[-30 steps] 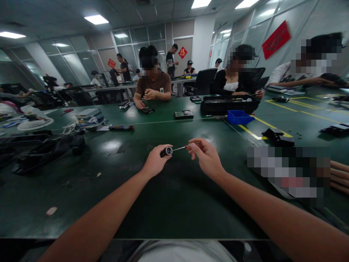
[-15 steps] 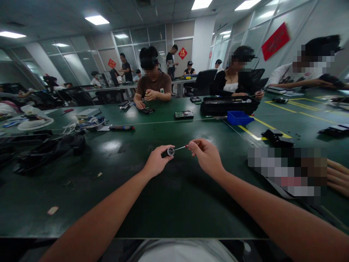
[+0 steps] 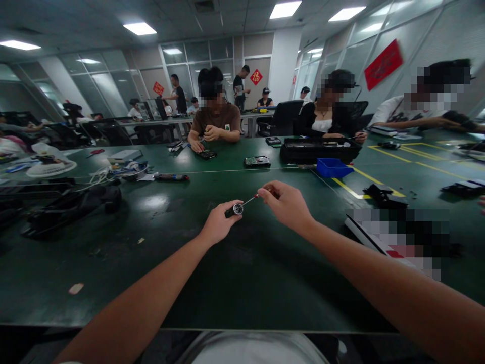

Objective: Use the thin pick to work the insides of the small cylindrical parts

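Above the green table, my left hand (image 3: 221, 221) is closed round a small black cylinder (image 3: 237, 209) whose silvery round end faces the camera. My right hand (image 3: 282, 201) pinches the red handle of a thin screwdriver (image 3: 250, 200). The screwdriver's metal shaft slants down to the left, and its tip is at the cylinder's round end. Whether the tip sits inside the cylinder is too small to tell.
On the green table (image 3: 242, 283) are a blue bin (image 3: 334, 167), a hard drive (image 3: 257, 161), a black tray (image 3: 321, 150), black parts (image 3: 385, 195), a pen-like tool (image 3: 172, 177) and a black bag-like object (image 3: 76, 207). People work across the table.
My right hand has risen slightly, so the screwdriver slants more steeply. At the right, another person's hand has pulled back from the blurred papers. The view has shifted a little.
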The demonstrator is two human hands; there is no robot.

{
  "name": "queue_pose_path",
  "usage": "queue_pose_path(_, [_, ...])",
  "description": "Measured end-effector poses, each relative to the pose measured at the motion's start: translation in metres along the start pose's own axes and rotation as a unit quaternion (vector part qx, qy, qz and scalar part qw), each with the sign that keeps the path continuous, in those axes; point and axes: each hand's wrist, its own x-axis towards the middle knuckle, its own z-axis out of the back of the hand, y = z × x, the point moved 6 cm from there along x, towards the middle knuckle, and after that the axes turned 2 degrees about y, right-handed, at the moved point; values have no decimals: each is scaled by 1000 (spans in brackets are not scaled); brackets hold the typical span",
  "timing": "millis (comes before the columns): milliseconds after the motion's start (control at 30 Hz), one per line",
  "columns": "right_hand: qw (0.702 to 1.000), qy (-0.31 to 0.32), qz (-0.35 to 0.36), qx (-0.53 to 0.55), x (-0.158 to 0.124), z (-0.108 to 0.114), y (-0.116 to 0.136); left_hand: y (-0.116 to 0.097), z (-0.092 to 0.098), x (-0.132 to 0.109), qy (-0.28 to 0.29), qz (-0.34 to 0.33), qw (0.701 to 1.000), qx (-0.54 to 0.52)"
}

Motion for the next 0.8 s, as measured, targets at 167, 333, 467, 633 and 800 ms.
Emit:
queue_pose_path(167, [1000, -8, -14, -13, 4, 2, -5, -5, -1, 0, 6, 8, 1000, 4])
queue_pose_path(333, [999, -30, -24, 7, -4, -3, -20, -4, -2, 0, 4, 6, 1000, -1])
queue_pose_path(467, [999, -27, -24, 19, -11, -6, -27, -3, -1, 0, 4, 1, 1000, 2])
queue_pose_path(633, [999, -6, -2, 44, -14, -11, -27, -3, 1, 0, -8, 9, 1000, -5])
queue_pose_path(800, [998, 20, 46, 25, -18, -14, -17, 0, 4, 0, -22, 16, 1000, 10])
